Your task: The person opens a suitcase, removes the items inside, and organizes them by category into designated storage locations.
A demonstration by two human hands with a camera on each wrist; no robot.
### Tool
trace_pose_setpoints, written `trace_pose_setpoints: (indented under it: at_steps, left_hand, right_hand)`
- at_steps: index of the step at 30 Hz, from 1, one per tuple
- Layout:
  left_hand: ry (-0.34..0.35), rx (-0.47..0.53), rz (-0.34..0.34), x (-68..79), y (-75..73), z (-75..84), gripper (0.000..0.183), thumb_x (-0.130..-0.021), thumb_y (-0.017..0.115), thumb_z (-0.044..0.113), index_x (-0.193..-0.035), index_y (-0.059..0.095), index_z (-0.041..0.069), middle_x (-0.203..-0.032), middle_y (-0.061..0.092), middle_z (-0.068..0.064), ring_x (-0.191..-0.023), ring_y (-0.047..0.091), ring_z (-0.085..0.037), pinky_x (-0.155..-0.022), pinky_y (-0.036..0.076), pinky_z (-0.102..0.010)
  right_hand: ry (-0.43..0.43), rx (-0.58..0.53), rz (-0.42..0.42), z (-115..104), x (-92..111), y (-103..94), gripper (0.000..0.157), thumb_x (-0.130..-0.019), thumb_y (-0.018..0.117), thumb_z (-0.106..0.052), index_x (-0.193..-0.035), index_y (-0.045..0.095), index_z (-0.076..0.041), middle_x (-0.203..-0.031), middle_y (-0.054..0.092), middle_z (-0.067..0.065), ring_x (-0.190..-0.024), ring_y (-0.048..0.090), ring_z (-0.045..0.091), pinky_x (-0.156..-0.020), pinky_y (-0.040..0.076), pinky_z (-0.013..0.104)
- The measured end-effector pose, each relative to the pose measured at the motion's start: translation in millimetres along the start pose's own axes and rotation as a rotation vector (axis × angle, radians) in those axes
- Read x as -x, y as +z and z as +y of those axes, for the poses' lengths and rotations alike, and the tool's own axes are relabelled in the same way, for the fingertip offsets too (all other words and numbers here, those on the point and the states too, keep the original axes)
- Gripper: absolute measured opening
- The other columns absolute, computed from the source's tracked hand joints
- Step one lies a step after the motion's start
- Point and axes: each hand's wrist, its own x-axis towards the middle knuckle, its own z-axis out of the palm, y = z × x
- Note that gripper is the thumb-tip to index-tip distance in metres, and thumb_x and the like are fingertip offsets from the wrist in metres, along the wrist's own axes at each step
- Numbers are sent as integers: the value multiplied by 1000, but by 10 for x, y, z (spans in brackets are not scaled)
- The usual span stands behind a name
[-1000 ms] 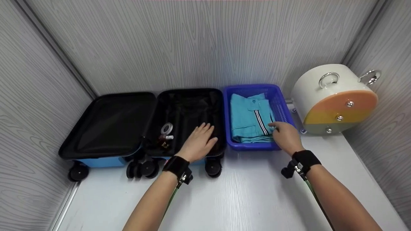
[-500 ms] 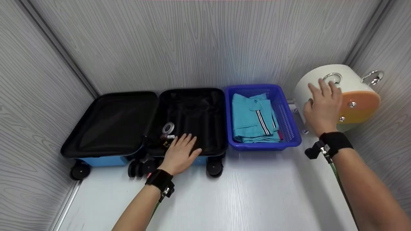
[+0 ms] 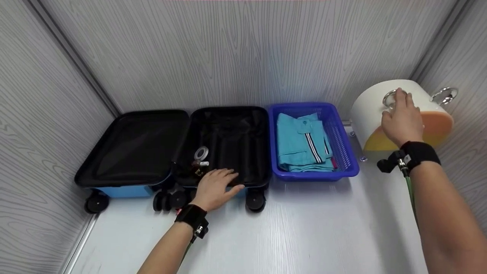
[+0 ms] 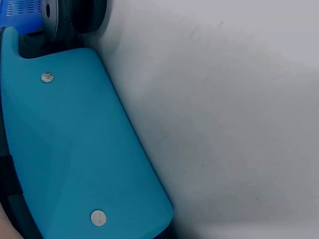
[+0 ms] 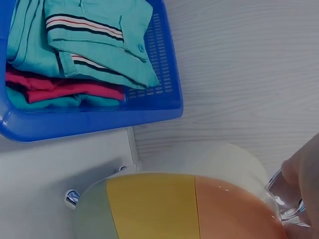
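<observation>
Turning work, it seems, from basket (image 3: pixel 314 176) to box (image 3: pixel 369 110) at right, the right hand (image 3: pixel 403 121) has been brought to the ring (image 3: pixel 384 99), grip undiscernible, while the left hand (image 3: pixel 215 190) is spread at the suitcase (image 3: pixel 251 152).

Soft, even light falls on a blue basket (image 3: pixel 315 176), glaring off the white tabletop (image 3: pixel 281 224) in front of it and tinting the wall (image 3: pixel 281 72) behind it faintly blue. Left of the basket, an open suitcase (image 3: pixel 236 140) sinks into black; right of it lies an arm's soft shadow. The left wrist view turns dim and greyish.
</observation>
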Motion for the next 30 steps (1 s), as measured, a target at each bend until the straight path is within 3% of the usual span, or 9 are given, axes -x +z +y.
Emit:
trace_pose_setpoints:
  at_steps: [5,7,12,15,24,30]
  left_hand:
    - [5,-19,32,-13,30,7,72,-101,38,74,-141,67,21,-146,60,-3,-137,53,-26,-117,37,-47]
    - [5,-19,38,-19,40,20,72,-101,38,74,-139,68,21,-145,62,-2,-136,54,-26,-117,37,-46]
    - [-7,-23,39,-21,52,65,71,-101,37,74,-137,69,23,-143,63,-1,-135,54,-24,-117,37,-45]
    - [-22,-38,27,-19,48,83,71,-101,34,75,-138,69,24,-144,62,2,-136,53,-23,-117,37,-45]
    - [-28,-41,49,-28,55,81,71,-101,33,76,-135,71,26,-141,64,4,-135,54,-22,-116,39,-45]
    - [-23,-30,60,-39,71,88,72,-100,33,76,-133,72,26,-140,65,4,-133,55,-22,-115,40,-44]
  right_hand:
    - [58,-1,-9,-10,-55,-20,87,-98,43,-19,-166,-10,-18,-169,0,28,-149,15,58,-115,20,74]
    - [92,-14,-16,-22,-80,-40,91,-94,44,-17,-167,-10,-19,-169,-3,29,-149,13,58,-114,20,75]
    - [97,-83,-23,-45,-144,-56,94,-87,46,-5,-167,-3,-8,-169,-12,25,-154,-4,52,-122,3,68]
    - [77,-106,-36,-58,-158,-51,94,-84,43,2,-166,-3,-6,-170,-11,22,-154,-5,50,-123,-1,62]
    - [23,-181,-99,-168,-179,-47,89,-87,34,7,-167,-4,-8,-172,1,19,-156,7,39,-125,12,57]
    - [-25,-163,-119,-193,-218,-58,74,-98,28,2,-167,2,-6,-170,10,26,-154,14,45,-122,17,61]
